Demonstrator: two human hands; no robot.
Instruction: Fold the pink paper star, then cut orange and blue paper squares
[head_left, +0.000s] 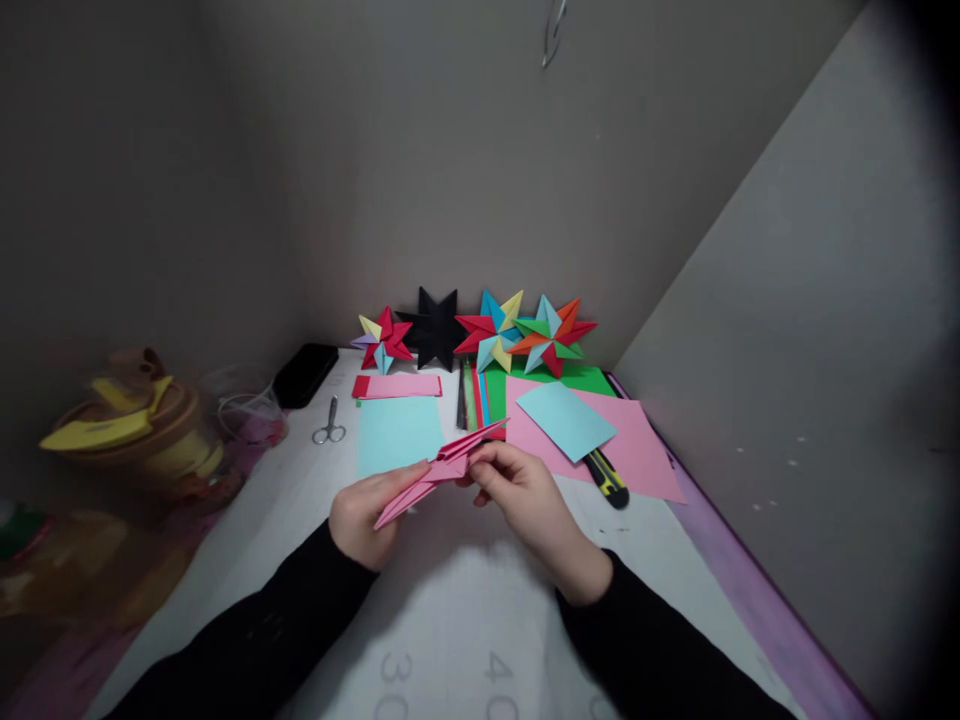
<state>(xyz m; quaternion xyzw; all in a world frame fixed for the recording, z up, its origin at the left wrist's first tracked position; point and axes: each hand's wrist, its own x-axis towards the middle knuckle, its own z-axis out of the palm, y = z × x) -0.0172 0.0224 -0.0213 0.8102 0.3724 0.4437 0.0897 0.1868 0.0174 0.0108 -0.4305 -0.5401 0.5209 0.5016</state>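
Note:
Between my two hands, raised over the white table, is a pink folded paper piece [448,468] with pointed ends. It slants from lower left to upper right. My left hand [373,510] is closed round its lower left part, the thumb along the top. My right hand [517,490] pinches its right side with thumb and forefinger; part of the fold there is hidden by the fingers. Just beyond the hands lies a light blue paper sheet [399,432]. Right of my right hand, a second light blue sheet [566,420] rests partly over a yellow and black utility knife [606,478].
Several folded paper stars [437,328] stand against the wall. Small scissors [329,424] and a black phone-like object [306,374] lie at the left. Pink sheets [645,450], a green sheet [589,379] and coloured strips [474,395] lie at the back. A clay pot [142,425] stands far left.

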